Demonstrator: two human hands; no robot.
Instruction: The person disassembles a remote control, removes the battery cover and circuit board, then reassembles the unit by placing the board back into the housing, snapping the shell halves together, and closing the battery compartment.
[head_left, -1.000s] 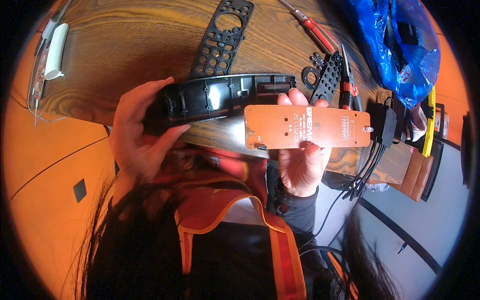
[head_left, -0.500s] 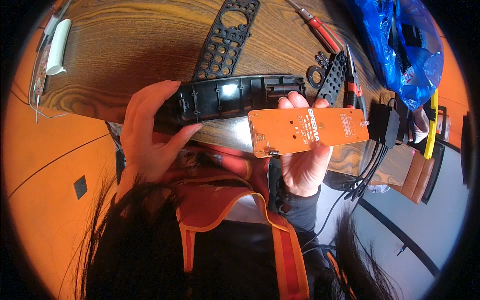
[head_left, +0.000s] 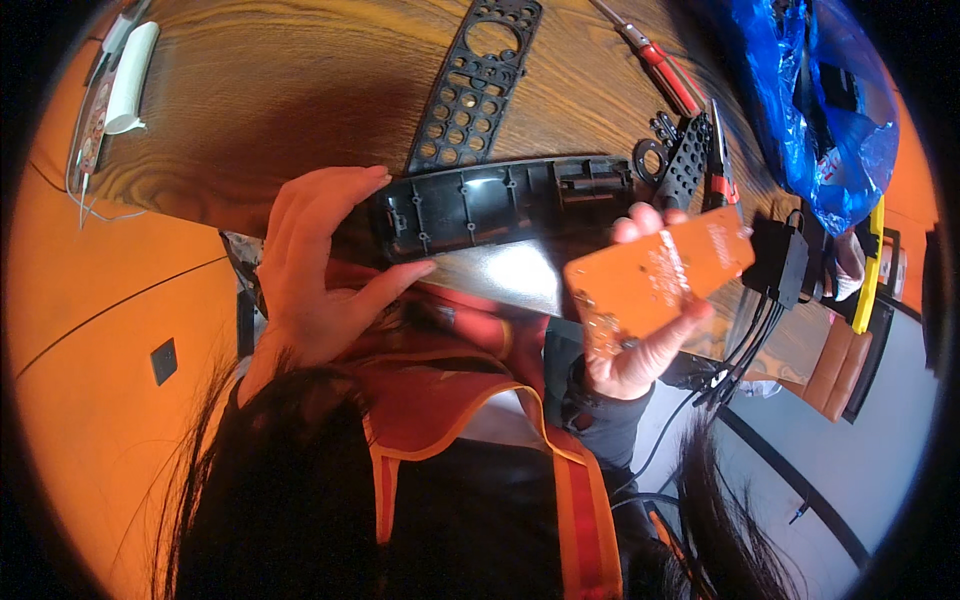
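My right hand (head_left: pixel 640 365) grips an orange circuit board (head_left: pixel 655 275) by its long edges, thumb at the near side and fingertips at the far side. The board is tilted and blurred, raised over the table's near edge. A black plastic remote control shell (head_left: pixel 490 205) lies hollow side up on the table, with ribs and posts inside. My left hand (head_left: pixel 320 260) spans the shell's left end, fingertips at its far edge and thumb at its near edge. Beyond it lies a black faceplate (head_left: pixel 463 125) full of holes, one large and round.
A black button pad (head_left: pixel 687 160), a black ring (head_left: pixel 650 158), a red-handled screwdriver (head_left: pixel 672 80) and pliers (head_left: pixel 720 170) lie at the right. Farther right are a blue plastic bag (head_left: pixel 830 130) and a black box with cables (head_left: pixel 778 258). A white roll (head_left: pixel 132 78) is at far left.
My right hand has moved the circuit board to the right and turned it, its right end now farther away. The view has shifted slightly; my left hand stays at the shell.
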